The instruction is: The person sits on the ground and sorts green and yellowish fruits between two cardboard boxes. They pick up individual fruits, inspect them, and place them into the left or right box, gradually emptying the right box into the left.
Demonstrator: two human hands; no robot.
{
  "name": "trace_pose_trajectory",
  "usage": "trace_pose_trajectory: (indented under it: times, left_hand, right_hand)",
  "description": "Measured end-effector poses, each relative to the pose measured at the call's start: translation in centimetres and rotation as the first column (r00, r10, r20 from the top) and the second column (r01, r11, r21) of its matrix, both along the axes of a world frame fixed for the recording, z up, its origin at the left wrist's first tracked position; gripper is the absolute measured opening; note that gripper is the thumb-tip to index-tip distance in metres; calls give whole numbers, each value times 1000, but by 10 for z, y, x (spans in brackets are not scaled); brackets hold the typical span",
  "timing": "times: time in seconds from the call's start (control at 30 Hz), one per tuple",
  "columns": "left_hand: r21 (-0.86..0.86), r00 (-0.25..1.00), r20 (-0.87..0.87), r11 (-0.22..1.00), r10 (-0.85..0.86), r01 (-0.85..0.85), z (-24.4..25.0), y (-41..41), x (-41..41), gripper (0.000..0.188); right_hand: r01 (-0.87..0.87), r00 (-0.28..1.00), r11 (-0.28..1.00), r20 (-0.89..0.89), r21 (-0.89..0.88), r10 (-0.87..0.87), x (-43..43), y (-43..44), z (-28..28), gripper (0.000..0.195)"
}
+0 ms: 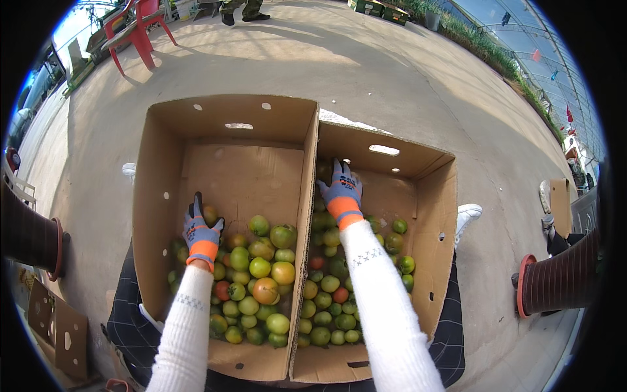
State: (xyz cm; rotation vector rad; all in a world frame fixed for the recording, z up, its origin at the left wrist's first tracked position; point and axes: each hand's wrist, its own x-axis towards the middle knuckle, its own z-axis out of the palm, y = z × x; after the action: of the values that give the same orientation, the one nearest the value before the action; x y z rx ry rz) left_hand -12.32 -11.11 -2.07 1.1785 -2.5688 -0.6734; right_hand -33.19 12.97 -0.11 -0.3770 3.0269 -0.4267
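Note:
Two open cardboard boxes stand side by side before me. The left box (245, 121) holds larger green, orange and red tomatoes (265, 290) in its near part. Smaller, mostly green tomatoes (330, 284) lie in the right box (433, 206). My left hand (202, 228), in a grey and orange glove, has its thumb and forefinger spread around an orange-green tomato (210, 215) at the left box's inner left side. My gloved right hand (341, 188) reaches into the far left part of the right box, fingers pointing away. Whether it holds anything is hidden beneath the palm.
Red plastic chairs (132, 34) and a person's legs (242, 9) are at the far side. Large dark pots (558, 284) stand at both sides. More cardboard boxes (61, 326) lie at the lower left. Planting runs along the right edge.

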Motion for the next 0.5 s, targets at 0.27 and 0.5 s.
trace_pose_trajectory:
  times: [0.27,0.5]
  left_hand:
    - [-250,970,239,968,51,11,-21,13,10,51]
    - [-290,988,-139,957,-69,26,-17,17,3,64]
  right_hand:
    - [1,990,995,-143,-104,-16,-24,-13,-52,75]
    - [382,923,-200,383,-902,34,-1,40,-39,46]
